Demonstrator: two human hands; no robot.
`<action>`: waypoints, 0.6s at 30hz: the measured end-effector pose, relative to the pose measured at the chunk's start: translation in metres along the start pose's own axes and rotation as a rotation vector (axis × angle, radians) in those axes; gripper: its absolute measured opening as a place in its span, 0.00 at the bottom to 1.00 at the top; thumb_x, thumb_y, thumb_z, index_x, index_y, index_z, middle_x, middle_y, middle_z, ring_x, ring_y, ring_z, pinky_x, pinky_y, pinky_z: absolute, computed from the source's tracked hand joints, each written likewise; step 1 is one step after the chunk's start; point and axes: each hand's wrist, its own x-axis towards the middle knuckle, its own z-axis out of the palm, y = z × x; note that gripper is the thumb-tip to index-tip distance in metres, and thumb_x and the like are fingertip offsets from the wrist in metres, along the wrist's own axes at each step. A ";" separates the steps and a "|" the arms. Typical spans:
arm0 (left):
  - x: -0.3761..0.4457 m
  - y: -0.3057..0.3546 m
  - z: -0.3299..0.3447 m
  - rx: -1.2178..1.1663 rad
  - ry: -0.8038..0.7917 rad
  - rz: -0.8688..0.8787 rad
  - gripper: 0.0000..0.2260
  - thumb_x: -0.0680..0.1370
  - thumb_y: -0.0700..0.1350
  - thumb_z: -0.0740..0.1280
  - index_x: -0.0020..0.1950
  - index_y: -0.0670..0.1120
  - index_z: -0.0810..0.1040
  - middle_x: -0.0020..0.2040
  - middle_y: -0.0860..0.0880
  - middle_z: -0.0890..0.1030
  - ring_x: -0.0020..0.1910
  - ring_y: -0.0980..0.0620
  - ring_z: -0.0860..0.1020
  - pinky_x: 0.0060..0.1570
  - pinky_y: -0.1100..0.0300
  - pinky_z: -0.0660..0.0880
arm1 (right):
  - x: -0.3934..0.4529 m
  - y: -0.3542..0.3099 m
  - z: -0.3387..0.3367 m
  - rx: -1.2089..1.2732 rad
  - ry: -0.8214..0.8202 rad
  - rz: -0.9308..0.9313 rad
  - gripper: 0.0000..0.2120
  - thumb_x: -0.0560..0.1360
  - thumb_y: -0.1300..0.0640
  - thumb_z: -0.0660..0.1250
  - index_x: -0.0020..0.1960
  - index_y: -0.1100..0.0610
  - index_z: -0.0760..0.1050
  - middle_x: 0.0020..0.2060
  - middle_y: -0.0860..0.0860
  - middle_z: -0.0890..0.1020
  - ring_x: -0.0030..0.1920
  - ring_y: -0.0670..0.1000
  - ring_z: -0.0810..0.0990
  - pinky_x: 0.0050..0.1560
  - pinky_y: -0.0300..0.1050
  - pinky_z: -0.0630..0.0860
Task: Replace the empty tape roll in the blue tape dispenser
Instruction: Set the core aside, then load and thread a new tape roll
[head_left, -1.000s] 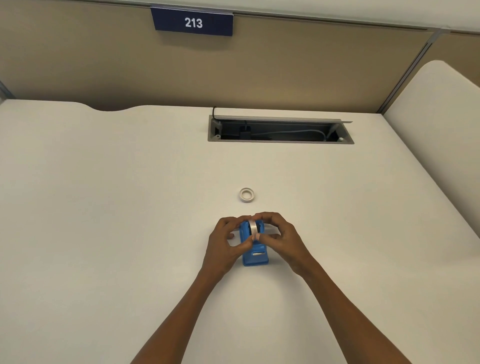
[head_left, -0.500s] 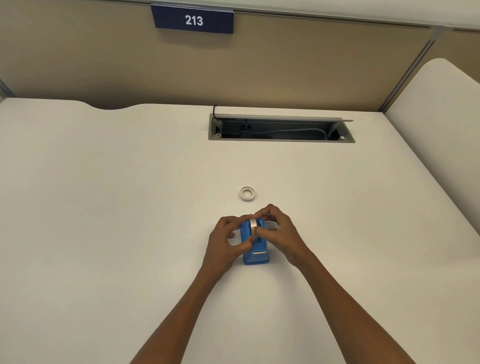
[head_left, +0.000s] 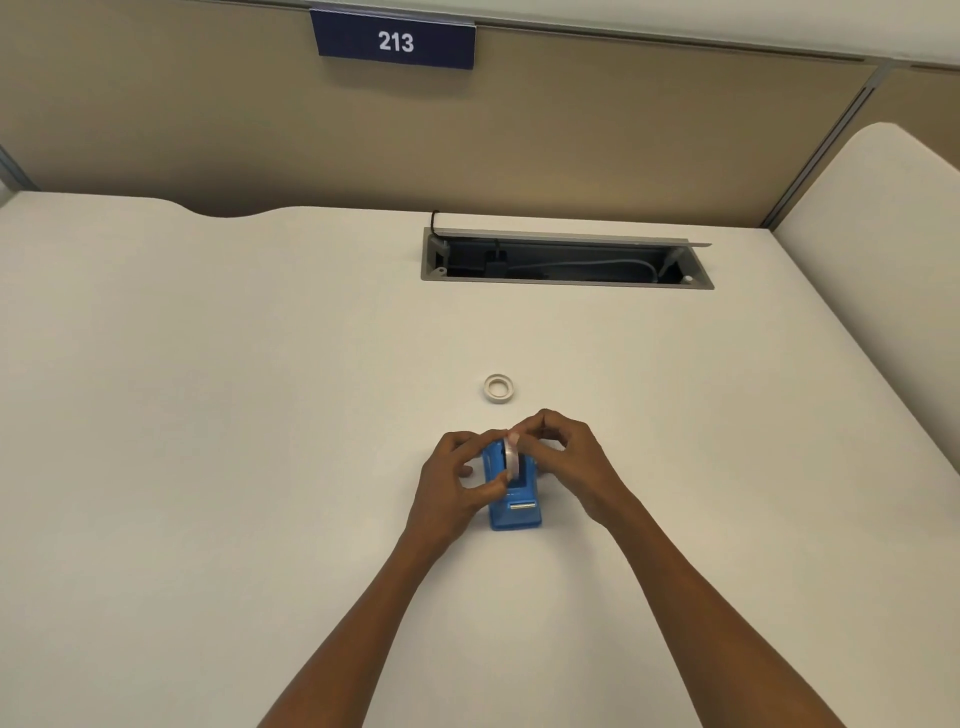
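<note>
Two rolls were in play: the old core out, the new roll going in.

The empty core (head_left: 498, 387) lay just beyond the dispenser (head_left: 511, 488). My left hand (head_left: 454, 480) and right hand (head_left: 569, 460) both pinched the new roll (head_left: 511, 457), upright in the dispenser's cradle; seating and threading seemed left.

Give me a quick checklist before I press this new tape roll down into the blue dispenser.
1. Old empty core out of the dispenser, lying on the desk beyond it: ok.
2. New tape roll upright over the blue dispenser: ok.
3. Left hand and right hand both on the roll: ok.
4. Roll fully seated: cannot tell.
5. Tape's free end towards the cutter: cannot tell.
</note>
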 end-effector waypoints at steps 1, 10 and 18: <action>0.000 0.000 0.000 0.000 0.000 0.000 0.24 0.70 0.46 0.73 0.51 0.73 0.68 0.51 0.62 0.72 0.51 0.61 0.75 0.43 0.71 0.72 | -0.001 -0.001 -0.003 -0.054 -0.024 -0.014 0.10 0.69 0.55 0.74 0.48 0.58 0.79 0.48 0.53 0.84 0.51 0.49 0.80 0.49 0.35 0.74; 0.001 0.003 -0.003 0.017 -0.019 -0.002 0.24 0.69 0.49 0.73 0.48 0.76 0.68 0.51 0.62 0.72 0.50 0.67 0.74 0.42 0.71 0.71 | 0.004 -0.023 -0.012 -0.405 -0.062 -0.155 0.13 0.60 0.55 0.80 0.42 0.55 0.82 0.39 0.45 0.78 0.43 0.47 0.77 0.37 0.30 0.68; 0.001 0.003 -0.003 0.021 -0.013 0.003 0.24 0.69 0.46 0.73 0.51 0.73 0.68 0.53 0.56 0.74 0.50 0.64 0.75 0.43 0.70 0.72 | 0.006 -0.040 -0.013 -0.434 -0.089 -0.111 0.04 0.63 0.56 0.78 0.37 0.54 0.84 0.37 0.48 0.82 0.40 0.47 0.79 0.43 0.40 0.74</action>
